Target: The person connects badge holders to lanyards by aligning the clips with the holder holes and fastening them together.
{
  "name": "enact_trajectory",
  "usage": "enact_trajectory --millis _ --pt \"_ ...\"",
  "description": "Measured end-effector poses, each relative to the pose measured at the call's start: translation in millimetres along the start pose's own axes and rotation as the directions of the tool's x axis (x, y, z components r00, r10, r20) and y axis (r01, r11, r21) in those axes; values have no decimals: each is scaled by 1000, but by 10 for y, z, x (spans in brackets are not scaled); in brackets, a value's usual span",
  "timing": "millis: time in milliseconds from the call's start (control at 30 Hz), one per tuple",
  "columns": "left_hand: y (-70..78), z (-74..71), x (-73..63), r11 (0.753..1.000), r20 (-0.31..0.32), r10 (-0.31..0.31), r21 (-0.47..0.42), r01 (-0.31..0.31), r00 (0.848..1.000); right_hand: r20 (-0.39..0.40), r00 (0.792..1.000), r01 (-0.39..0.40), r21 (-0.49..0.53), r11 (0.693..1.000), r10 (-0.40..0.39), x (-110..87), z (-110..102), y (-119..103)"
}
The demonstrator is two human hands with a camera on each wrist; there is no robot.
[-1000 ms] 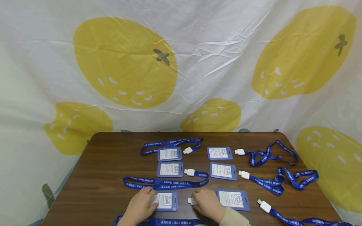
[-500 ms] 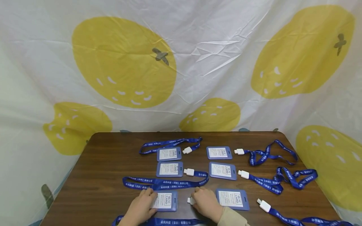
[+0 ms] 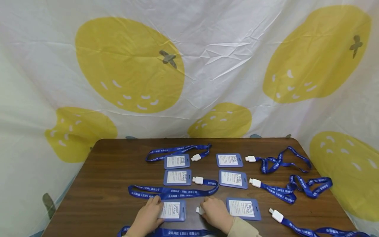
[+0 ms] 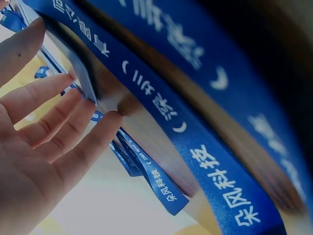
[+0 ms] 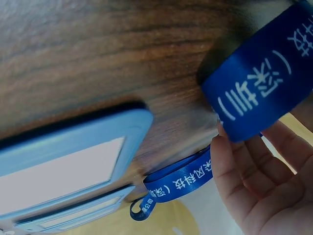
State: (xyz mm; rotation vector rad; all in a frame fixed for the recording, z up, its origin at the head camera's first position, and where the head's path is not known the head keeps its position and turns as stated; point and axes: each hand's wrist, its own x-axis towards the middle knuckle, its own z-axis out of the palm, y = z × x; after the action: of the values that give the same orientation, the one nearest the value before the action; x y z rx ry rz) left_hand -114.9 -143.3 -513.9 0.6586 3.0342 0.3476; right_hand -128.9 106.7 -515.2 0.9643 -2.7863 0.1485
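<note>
Badge holder [image 3: 172, 210], smooth-rimmed rectangle, loose-fingered left grip [image 3: 149, 211] at its edge (right grip [image 3: 215, 212] curled round white clip [image 3: 200, 210]).

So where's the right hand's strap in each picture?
Head: the strap lies along the bottom edge, near the middle.
Left wrist: big and close, slanting from the top down to the lower right.
Right wrist: upper right, against the right hand.
Shared landmark: the brown table.
</note>
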Motion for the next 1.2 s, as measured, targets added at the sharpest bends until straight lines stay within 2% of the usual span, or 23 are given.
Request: enact_trajectory --millis 167,333,600,800,1033,1200 --pt "-4 10 14 1000 -2 -7 -2 7 1000 -9 1000 13 7 1000 -12 0 -16 -9" --pt "-4 5 19 1000 -34 -3 -3 3 999 -19 1000 23 0 1000 -23 4 -16 -15" --pt "4 -5 6 1000 -53 2 2 -2 999 -13 999 42 18 999 -42 20 -10 -23" --pt "4 12 2 1000 -31 -7 -4 7 999 -28 996 88 31 996 -87 34 13 -28" --pt "5 10 0 1000 -18 -11 -5 11 1000 -25 993 112 3 994 -112 41 31 -30" --pt "4 16 -1 1000 -11 -20 -4 20 1000 -51 990 130 -17 991 -131 41 43 -28"
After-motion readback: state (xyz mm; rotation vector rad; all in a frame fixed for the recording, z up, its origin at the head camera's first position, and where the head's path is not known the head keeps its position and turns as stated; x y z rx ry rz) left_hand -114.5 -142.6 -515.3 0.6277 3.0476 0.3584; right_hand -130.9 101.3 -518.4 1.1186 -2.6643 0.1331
